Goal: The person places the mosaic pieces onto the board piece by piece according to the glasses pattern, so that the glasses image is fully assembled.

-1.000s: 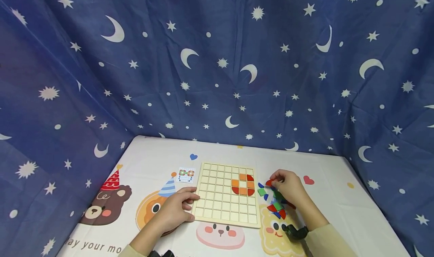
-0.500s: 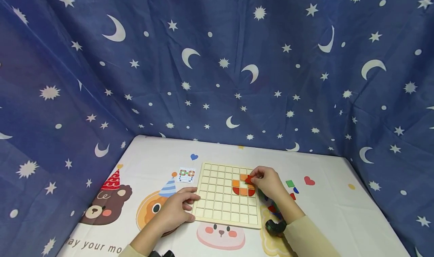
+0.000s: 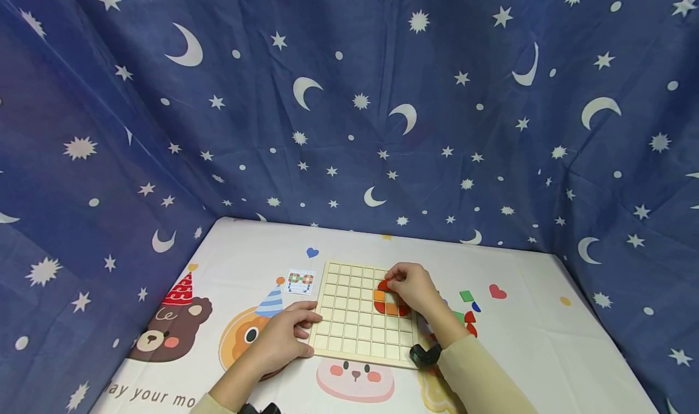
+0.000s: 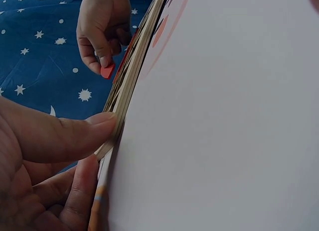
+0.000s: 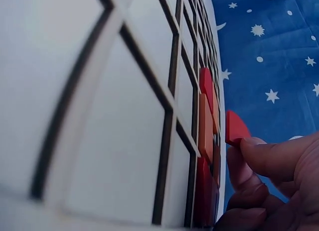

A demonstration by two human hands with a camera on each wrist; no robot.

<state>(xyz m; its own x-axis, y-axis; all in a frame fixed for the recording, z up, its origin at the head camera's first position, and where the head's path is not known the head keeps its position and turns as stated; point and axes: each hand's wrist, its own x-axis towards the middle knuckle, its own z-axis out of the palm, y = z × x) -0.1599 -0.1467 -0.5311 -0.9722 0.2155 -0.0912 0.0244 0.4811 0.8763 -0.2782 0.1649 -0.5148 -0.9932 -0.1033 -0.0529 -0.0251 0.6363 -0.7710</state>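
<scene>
**Right hand (image 3: 411, 286) pinches a quarter-round red piece (image 3: 384, 286) over the grid board (image 3: 349, 329)**

At the far left, a blue curtain (image 3: 109, 232) with white moons and stars hangs behind and beside the desk (image 3: 546, 323). The white desk cover carries a printed brown bear (image 3: 172, 335) in a red hat and, next to it, a round orange character (image 3: 232, 341) in a striped blue hat.

The left hand (image 3: 284, 336) comes next, its fingers relaxed and a little apart; fingertips and thumb touch the left edge of the grid board near its near corner. Just beyond these fingers, left of the board, lies a small picture card (image 3: 300, 281).

The pale grid board lies flat, mostly bare cells on its left. Toward its right side sit orange pieces (image 3: 379, 295) and red pieces (image 3: 379, 308) fitted into cells. The right hand hovers over this group, thumb and finger pressed on the quarter-round red piece, which is at the group's far left corner and appears just off the surface. A black wrist device (image 3: 425, 355) shows below, by a beige sleeve (image 3: 475, 371).

Right of the board, partly hidden by the forearm, lie loose green pieces (image 3: 466, 295), a blue piece (image 3: 476, 307) and loose red pieces (image 3: 470, 318). A printed red heart (image 3: 497, 291) is farther right.
</scene>
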